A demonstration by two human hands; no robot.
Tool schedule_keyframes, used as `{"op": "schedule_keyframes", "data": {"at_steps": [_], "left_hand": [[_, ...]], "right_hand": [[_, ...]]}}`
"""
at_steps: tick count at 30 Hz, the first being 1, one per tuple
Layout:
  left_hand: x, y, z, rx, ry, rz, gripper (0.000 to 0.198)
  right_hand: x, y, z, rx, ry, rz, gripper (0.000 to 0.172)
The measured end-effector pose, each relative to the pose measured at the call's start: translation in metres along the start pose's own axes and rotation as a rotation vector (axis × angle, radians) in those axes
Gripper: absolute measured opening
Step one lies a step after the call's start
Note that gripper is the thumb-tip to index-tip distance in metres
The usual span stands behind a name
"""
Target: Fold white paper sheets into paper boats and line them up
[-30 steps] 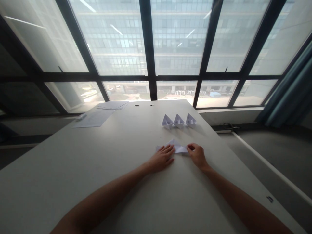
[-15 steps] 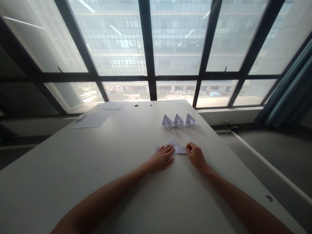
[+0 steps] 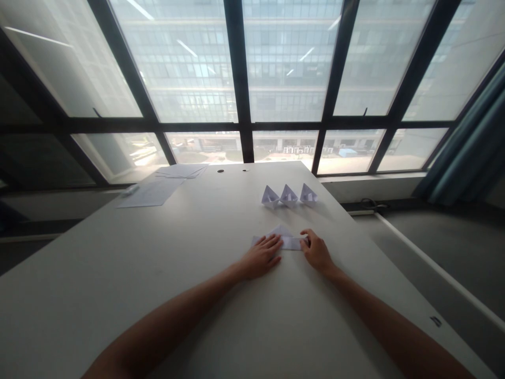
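Observation:
A partly folded sheet of white paper (image 3: 291,243) lies on the table, a triangular peak at its far side and a straight band along its near side. My left hand (image 3: 263,256) rests flat across the left part of the paper, fingers stretched out, hiding some of it. At the paper's right end is my right hand (image 3: 316,250), with thumb and index finger apart and the thumb by the paper's edge. Beyond the hands, three folded white paper boats (image 3: 289,197) stand upright in a row.
Loose white sheets (image 3: 152,192) lie at the far left of the white table (image 3: 189,231), with a small pale object (image 3: 130,190) on their left edge. Two holes pierce the far tabletop. A small dark piece (image 3: 436,321) sits near the right edge. Windows rise behind.
The right hand's index finger has lifted away from the thumb, opening the pinch at the paper's right end. My left hand stays flat in the same place.

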State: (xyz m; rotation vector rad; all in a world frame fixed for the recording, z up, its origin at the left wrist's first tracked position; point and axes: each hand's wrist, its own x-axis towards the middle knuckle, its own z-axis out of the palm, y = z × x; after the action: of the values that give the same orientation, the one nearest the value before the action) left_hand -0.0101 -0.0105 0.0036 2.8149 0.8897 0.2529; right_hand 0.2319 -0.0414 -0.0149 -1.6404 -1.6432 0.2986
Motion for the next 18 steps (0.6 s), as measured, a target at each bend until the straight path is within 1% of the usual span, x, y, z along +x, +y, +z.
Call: {"op": "schedule_keyframes", "data": {"at_steps": [3,5,10,13,18], "left_hand": [[-0.0003,-0.001,0.001,-0.004,0.008,0.008,0.057],[-0.0001,-0.002,0.0022,-0.005,0.012,0.012,0.057],[0.0011,-0.0024,0.0031,-0.013,0.017,0.017,0.057],[0.0014,-0.001,0.0017,-0.018,0.009,0.012,0.058],[0.001,-0.0019,0.0026,-0.023,0.024,0.017,0.057]], "right_hand": [[-0.0015,-0.0021,-0.0002,-0.152,-0.031,0.025,0.03],[-0.0022,-0.0029,-0.0008,-0.21,-0.047,0.035,0.032],[-0.0029,-0.0032,-0.0032,-0.299,-0.021,-0.027,0.032],[-0.0035,-0.003,-0.0046,-0.349,-0.006,-0.033,0.031],[-0.0062,-0.0037,-0.0048,-0.384,-0.041,-0.05,0.028]]}}
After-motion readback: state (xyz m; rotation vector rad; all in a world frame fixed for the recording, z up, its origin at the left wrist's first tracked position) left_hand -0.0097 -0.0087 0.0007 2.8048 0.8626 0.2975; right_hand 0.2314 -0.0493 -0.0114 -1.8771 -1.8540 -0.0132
